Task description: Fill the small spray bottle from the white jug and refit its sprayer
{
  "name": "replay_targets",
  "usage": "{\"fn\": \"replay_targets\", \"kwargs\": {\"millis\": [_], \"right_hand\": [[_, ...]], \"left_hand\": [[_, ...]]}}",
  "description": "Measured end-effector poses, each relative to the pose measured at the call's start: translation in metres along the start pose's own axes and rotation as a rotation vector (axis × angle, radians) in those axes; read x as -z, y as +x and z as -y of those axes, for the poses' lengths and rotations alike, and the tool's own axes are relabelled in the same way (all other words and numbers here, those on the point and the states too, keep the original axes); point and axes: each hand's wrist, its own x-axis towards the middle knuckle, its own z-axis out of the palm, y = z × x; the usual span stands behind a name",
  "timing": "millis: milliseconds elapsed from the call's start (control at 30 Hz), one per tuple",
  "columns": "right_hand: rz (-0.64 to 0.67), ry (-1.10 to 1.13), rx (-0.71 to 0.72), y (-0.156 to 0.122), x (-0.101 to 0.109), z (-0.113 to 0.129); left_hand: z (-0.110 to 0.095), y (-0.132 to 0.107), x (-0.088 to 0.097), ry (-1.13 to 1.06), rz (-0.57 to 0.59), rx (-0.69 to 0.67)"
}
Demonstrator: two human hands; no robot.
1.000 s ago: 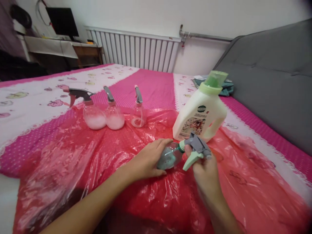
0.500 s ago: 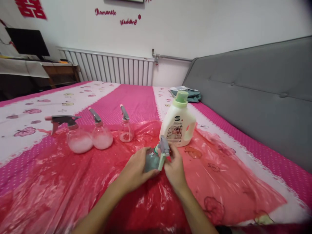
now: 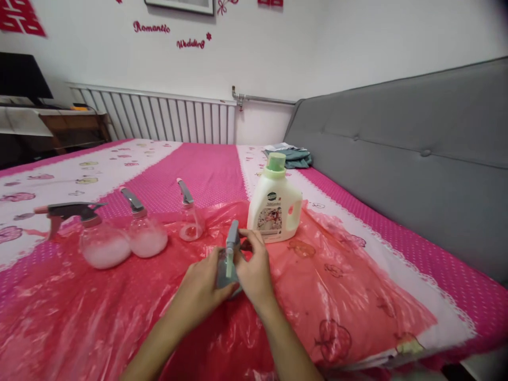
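My left hand [image 3: 204, 288] wraps round the body of a small clear spray bottle [image 3: 224, 270] held over the red plastic sheet [image 3: 119, 301]. My right hand [image 3: 254, 270] grips its grey and green trigger head [image 3: 231, 243] from the right. The bottle stands nearly upright between both hands. Just behind them stands a white detergent jug [image 3: 273, 203] with a green cap.
Three round spray bottles [image 3: 103, 244], [image 3: 145, 235], [image 3: 189, 222] stand in a row on the left, two with white liquid. The sheet covers a pink and white bedspread [image 3: 206, 169]. A grey headboard [image 3: 405, 159] runs along the right, with folded cloth [image 3: 291, 155] beside it.
The bottle in my hands has turned from lying sideways to nearly upright, with the trigger head swung round. The view has pulled back and lifted, so everything looks smaller.
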Motion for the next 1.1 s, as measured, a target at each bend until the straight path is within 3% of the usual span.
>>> {"fn": "replay_targets", "kwargs": {"millis": [267,467,567,900,1100], "right_hand": [[-0.071,-0.027,-0.082,-0.002,-0.02,0.01],[-0.057,-0.079,-0.096,-0.002,-0.022,0.022],[-0.059,-0.101,-0.112,-0.002,-0.022,0.028],[-0.12,-0.144,-0.19,-0.004,-0.038,0.038],[-0.124,-0.133,-0.205,-0.007,-0.04,0.041]], "left_hand": [[0.017,0.015,0.011,0.115,0.101,0.071],[0.031,0.017,0.014,0.057,0.075,-0.047],[0.033,0.016,0.014,0.035,0.047,-0.044],[-0.012,0.008,0.017,0.08,-0.105,0.007],[-0.022,0.005,0.02,0.056,-0.138,0.024]]}}
